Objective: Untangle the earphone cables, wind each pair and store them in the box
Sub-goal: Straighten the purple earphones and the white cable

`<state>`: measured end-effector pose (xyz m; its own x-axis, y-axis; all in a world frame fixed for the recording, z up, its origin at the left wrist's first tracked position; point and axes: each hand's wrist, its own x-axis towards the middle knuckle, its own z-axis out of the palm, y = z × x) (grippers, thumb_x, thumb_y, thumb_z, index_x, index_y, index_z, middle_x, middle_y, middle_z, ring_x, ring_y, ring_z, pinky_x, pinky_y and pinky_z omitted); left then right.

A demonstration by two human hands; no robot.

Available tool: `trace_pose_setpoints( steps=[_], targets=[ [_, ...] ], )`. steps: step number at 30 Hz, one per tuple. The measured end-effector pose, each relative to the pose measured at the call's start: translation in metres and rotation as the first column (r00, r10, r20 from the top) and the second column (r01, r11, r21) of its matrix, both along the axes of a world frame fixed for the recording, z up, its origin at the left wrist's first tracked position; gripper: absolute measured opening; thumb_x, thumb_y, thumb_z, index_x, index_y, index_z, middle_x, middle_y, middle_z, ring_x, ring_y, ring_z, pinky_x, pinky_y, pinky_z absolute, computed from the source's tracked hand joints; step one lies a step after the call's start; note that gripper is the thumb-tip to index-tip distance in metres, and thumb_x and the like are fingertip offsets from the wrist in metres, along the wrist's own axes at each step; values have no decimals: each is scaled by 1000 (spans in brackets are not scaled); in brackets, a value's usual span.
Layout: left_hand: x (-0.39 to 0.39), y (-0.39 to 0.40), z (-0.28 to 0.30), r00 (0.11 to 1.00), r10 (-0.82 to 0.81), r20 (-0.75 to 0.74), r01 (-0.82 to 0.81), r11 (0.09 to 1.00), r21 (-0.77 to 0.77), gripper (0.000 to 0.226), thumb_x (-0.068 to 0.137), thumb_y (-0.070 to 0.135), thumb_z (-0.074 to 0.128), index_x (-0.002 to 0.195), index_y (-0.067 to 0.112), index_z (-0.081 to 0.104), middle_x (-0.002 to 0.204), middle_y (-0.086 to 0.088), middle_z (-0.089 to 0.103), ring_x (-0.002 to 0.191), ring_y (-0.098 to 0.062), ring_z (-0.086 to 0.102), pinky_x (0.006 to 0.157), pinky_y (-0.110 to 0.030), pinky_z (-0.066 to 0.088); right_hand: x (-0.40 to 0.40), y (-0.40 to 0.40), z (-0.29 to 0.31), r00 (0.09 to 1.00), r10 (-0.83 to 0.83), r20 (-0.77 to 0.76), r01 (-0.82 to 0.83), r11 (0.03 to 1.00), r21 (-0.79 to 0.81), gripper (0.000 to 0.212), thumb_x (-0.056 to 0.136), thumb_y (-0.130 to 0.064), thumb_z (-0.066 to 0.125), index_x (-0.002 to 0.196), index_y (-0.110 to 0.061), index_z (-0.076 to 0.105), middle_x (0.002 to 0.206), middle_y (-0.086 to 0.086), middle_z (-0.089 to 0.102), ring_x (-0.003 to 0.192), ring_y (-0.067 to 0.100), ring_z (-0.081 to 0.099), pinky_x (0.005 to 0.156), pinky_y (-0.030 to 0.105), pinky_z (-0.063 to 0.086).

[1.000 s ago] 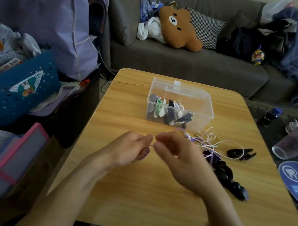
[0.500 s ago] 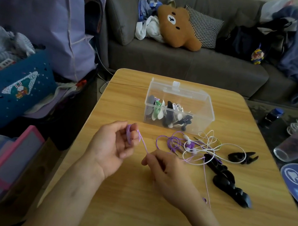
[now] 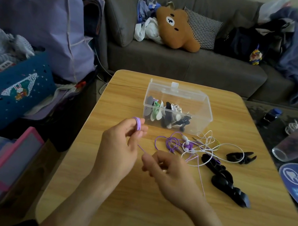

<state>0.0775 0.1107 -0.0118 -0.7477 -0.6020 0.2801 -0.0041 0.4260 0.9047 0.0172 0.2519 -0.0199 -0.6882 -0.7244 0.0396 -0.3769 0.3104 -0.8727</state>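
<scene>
Wood-grain table (image 3: 113,211) — clear glossy plastic box (image 3: 203,108).

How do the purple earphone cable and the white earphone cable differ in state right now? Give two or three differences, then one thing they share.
The purple earphone cable is partly wound round a finger of the left hand, and the right hand pinches it; the white earphone cable is untouched. Purple runs up off the table; white lies wholly on it. Shared: their loose loops overlap in one tangle beside the box.

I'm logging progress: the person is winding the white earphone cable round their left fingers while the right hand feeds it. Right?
Not quite. In the head view the cable wound round the left hand's fingers is the purple earphone cable, not white; the right hand does feed it.
</scene>
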Motion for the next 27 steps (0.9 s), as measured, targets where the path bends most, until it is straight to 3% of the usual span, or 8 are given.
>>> trace_pose_setpoints(
  steps=[4,7,12,14,17,22,24,27],
  targets=[
    [5,-7,-1,999,-37,34,45,958,-282,18,98,7,54,110,15,64,99,16,71,92,1,68,79,-26,55,-24,23,16,970,94,225,-67,990,-125,42,92,-43,58,67,-9,59,54,3,64,49,26,53,59,41,43],
    [8,-6,-2,952,-243,186,283,930,-235,17,102,24,46,103,14,60,91,10,67,85,-4,63,76,-38,53,-35,33,21,906,100,411,25,957,-289,30,92,-30,53,78,-7,66,51,-2,42,45,12,41,55,38,32],
    [10,10,3,891,-348,290,419,877,-234,32,97,39,54,74,17,53,59,7,51,57,-12,46,56,-28,36,-44,39,21,949,58,309,38,954,-297,33,95,-30,49,89,-9,74,56,2,45,53,17,41,52,22,36],
    [8,11,5,870,-391,301,430,899,-76,32,99,34,54,73,16,58,52,9,45,50,-10,39,52,-25,31,-43,38,21,963,-21,270,96,958,-270,32,96,-34,55,84,-12,75,55,4,42,53,18,37,50,22,33],
    [6,8,13,865,-491,106,435,838,330,33,93,35,54,66,16,58,55,4,39,52,-14,31,47,-23,24,-45,37,17,975,-107,194,147,968,-205,31,91,-40,60,80,-15,76,53,1,43,50,12,37,50,21,31],
    [1,2,22,941,-247,-232,322,437,840,24,89,24,52,68,13,57,55,-1,42,43,-11,31,44,-24,14,-40,32,7,988,0,157,11,998,-66,30,93,-42,51,90,-20,72,57,-5,54,51,11,42,52,23,36],
    [2,-1,20,964,-80,-255,265,398,878,26,95,22,43,88,7,63,66,-6,57,50,-14,49,42,-22,23,-36,30,5,984,55,168,-56,998,3,24,100,-36,49,98,-23,70,63,-3,59,50,14,43,50,26,38],
    [3,-3,18,964,-3,-266,232,500,834,34,102,19,36,114,3,62,98,-13,73,82,-22,70,55,-26,36,-30,26,4,995,92,31,-96,986,138,21,104,-29,48,100,-28,69,66,-5,64,49,7,45,53,25,40]
  ],
)
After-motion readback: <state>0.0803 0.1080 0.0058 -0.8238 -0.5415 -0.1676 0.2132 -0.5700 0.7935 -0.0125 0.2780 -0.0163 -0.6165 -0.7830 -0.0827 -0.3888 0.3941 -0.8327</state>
